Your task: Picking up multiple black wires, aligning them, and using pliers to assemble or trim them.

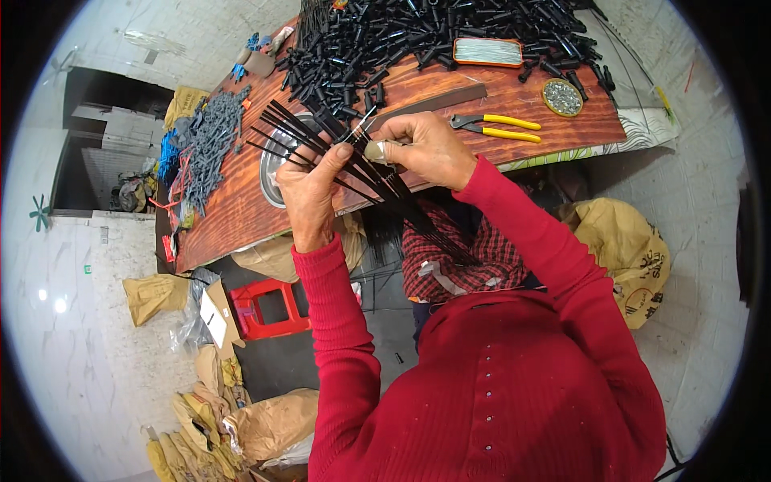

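Note:
Above the near table edge my left hand (312,189) is closed round a fanned bundle of thin black rods (401,205), which look like umbrella ribs. Their ends spread out to the left, and the rest runs down towards my lap. My right hand (426,149) is closed too, its fingers pressed against the same bundle from the right; a pale covering wraps one fingertip. Between the hands a thin shiny wire (368,117) sticks up beside a black plastic piece (328,122). What exactly the right fingertips pinch is partly hidden. Behind the left hand lies a round metal dish (271,183).
Black plastic parts (434,36) heap across the back of the table (233,217). Yellow-handled pliers (502,128), a box of thin wires (487,52) and a round tin of small metal bits (562,97) lie at right. Grey parts (213,145) pile at left; a red stool (269,309) stands below.

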`<state>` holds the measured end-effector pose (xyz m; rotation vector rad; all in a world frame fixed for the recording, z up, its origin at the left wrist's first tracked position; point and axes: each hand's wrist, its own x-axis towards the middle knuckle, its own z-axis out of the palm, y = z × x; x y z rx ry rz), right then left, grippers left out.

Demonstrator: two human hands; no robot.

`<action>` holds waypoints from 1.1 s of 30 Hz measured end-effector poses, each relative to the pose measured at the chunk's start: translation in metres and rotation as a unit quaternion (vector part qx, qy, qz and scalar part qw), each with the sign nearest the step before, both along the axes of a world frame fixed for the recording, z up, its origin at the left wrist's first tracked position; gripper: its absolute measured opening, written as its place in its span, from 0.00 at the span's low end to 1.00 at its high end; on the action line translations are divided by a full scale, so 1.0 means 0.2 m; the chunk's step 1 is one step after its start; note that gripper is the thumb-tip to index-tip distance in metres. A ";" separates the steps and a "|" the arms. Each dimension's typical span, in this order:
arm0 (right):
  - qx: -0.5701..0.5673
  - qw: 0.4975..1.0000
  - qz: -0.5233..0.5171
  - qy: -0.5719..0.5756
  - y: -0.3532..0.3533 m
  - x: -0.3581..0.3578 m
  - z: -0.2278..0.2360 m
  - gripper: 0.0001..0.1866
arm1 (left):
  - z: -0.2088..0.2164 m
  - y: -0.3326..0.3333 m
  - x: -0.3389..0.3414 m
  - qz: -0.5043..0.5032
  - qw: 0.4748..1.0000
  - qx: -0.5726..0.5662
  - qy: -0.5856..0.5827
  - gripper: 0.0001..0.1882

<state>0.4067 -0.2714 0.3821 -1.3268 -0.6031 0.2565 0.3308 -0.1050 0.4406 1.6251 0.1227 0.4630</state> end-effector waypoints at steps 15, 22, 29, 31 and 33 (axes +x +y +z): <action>-0.034 0.999 -0.014 -0.036 0.00 0.01 -0.02 0.10 | -0.02 -0.01 0.00 -0.005 1.000 -0.006 -0.010 0.11; -0.076 0.996 -0.035 -0.024 -0.01 -0.06 0.04 0.10 | -0.01 -0.01 0.01 -0.031 0.999 -0.019 -0.030 0.13; -0.102 0.966 -0.176 -0.158 0.02 -0.13 0.06 0.09 | 0.01 -0.03 0.01 -0.052 0.998 -0.002 -0.035 0.14; -0.106 0.980 -0.124 -0.114 0.02 -0.11 0.05 0.09 | 0.01 -0.02 0.00 -0.049 0.998 0.011 -0.041 0.15; -0.115 0.990 -0.056 -0.056 0.00 -0.08 0.06 0.08 | -0.01 0.00 -0.02 -0.038 0.999 0.008 -0.027 0.15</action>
